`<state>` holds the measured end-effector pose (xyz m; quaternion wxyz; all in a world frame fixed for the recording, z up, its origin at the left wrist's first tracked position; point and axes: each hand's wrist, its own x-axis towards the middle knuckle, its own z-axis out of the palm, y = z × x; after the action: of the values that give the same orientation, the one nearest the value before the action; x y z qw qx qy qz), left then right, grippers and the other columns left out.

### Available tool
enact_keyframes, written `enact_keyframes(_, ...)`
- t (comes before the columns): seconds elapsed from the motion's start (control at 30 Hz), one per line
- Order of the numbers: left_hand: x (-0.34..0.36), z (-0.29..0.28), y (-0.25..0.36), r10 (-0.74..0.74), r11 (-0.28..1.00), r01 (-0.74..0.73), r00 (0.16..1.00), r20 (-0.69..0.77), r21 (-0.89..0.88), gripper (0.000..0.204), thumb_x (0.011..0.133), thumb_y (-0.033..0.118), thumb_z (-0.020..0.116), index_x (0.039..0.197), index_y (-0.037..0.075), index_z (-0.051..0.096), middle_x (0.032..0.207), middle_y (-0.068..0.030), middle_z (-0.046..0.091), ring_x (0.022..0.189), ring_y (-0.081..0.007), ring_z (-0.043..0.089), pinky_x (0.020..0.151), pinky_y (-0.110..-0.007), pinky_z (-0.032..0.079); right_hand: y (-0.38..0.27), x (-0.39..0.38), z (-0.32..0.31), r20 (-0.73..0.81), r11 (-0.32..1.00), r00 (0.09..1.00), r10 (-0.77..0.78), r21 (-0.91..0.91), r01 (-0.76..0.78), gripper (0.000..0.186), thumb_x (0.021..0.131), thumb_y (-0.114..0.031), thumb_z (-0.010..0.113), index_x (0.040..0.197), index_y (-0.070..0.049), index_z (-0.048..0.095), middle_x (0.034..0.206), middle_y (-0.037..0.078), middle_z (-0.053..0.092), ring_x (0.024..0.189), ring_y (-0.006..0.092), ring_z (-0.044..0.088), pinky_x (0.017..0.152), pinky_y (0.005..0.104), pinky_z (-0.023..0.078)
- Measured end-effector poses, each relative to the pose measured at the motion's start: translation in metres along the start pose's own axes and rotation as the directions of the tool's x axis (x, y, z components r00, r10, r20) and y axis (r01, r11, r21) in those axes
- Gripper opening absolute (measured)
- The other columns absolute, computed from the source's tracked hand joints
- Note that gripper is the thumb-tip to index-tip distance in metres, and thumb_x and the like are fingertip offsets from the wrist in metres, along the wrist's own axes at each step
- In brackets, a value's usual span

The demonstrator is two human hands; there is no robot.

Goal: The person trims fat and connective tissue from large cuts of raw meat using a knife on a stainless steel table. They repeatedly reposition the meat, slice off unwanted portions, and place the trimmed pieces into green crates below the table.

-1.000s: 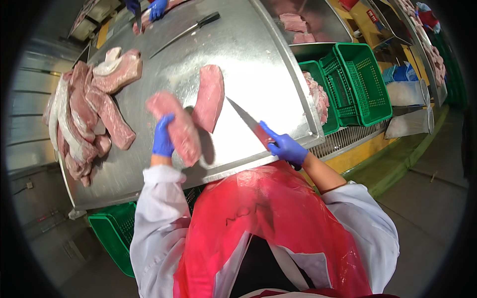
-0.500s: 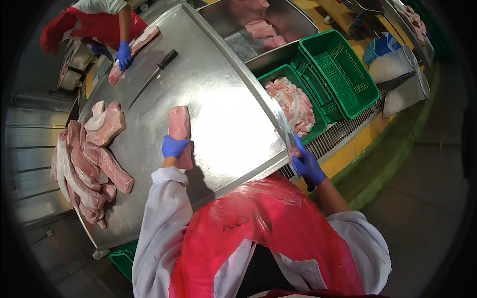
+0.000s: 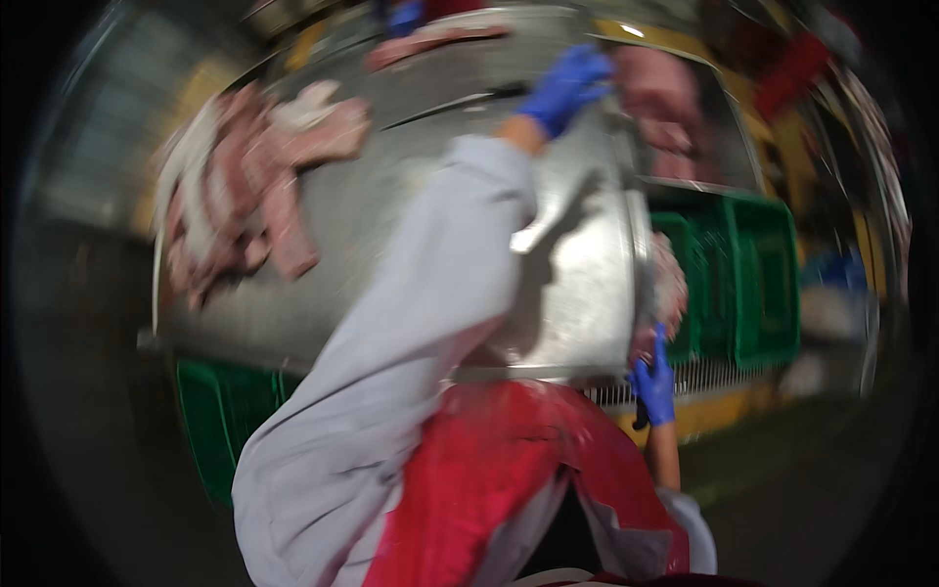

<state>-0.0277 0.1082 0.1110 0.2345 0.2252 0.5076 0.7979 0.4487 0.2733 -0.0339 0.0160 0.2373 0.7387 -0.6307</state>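
My left hand (image 3: 567, 88), in a blue glove, reaches over the far right of the metal table (image 3: 391, 220), fingers stretched out and blurred, with no meat visible in it. Just beyond it, pink slabs of meat (image 3: 665, 98) lie in a metal bin (image 3: 699, 184). By the table's right corner, my blue-gloved right hand (image 3: 655, 386) is closed round a knife (image 3: 641, 418), its dark handle showing below the fist; the blade is smeared by motion. Meat trimmings (image 3: 671, 284) sit in a green crate beside that hand.
Several meat slabs (image 3: 230, 186) are piled at the table's left. Another knife (image 3: 460, 105) lies towards the far side, near a long meat strip (image 3: 440, 41) and a co-worker's gloved hand (image 3: 404, 18). An open green basket (image 3: 763, 284) stands right; another green crate (image 3: 225, 411) is lower left.
My left hand has swung far and right from the table's middle; the meat piece it held is no longer seen in it. The view has turned. My right hand keeps the knife.
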Motion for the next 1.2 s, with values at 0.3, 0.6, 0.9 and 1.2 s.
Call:
enact_keyframes(0.3,-0.244,-0.327,-0.057,0.229,0.209,0.612,0.728,-0.646,0.763,0.108,0.079,0.05,0.083,0.155,-0.006,0.031,0.159,-0.029,0.035,0.15,-0.0413,0.031,0.124,-0.044,0.027,-0.027,0.004,0.07,0.083,0.992,0.996,0.044,-0.125,-0.033,0.083,0.097,0.005,0.053,0.166,-0.026,0.02,0.083,0.001,0.058,0.059,0.0085,0.05,0.049,0.024,0.043)
enact_keyframes(0.6,-0.402,-0.509,0.063,0.06,-0.005,0.995,-0.097,-0.993,-0.098,0.139,0.062,0.061,0.09,0.164,0.01,0.011,0.166,-0.0209,0.023,0.15,-0.0398,0.032,0.119,-0.055,0.034,-0.075,-0.015,0.151,0.031,0.971,0.981,0.189,-0.156,-0.182,0.084,0.097,0.007,0.049,0.166,-0.027,0.017,0.083,0.002,0.06,0.057,0.0081,0.049,0.047,0.024,0.042)
enact_keyframes(0.9,-0.448,-0.595,0.063,-0.172,0.363,0.912,0.267,-0.948,0.191,0.064,0.071,0.042,0.083,0.117,-0.002,0.073,0.115,-0.0199,0.073,0.107,-0.0293,0.07,0.097,-0.04,0.054,-0.095,-0.025,0.184,0.0,0.963,0.977,0.211,-0.173,-0.208,0.081,0.098,0.004,0.048,0.167,-0.025,0.017,0.083,0.001,0.058,0.059,0.0074,0.048,0.05,0.0232,0.041)
enact_keyframes(1.2,-0.387,-0.327,-0.051,-0.441,0.694,-0.026,0.774,-0.454,-0.719,0.049,0.09,0.026,0.061,0.129,-0.004,0.059,0.123,-0.0207,0.067,0.12,-0.0366,0.062,0.102,-0.046,0.053,-0.047,-0.005,0.175,0.119,0.96,0.989,0.092,-0.273,-0.056,0.082,0.098,0.003,0.051,0.167,-0.025,0.017,0.078,0.0,0.056,0.059,0.0073,0.047,0.05,0.0257,0.044)
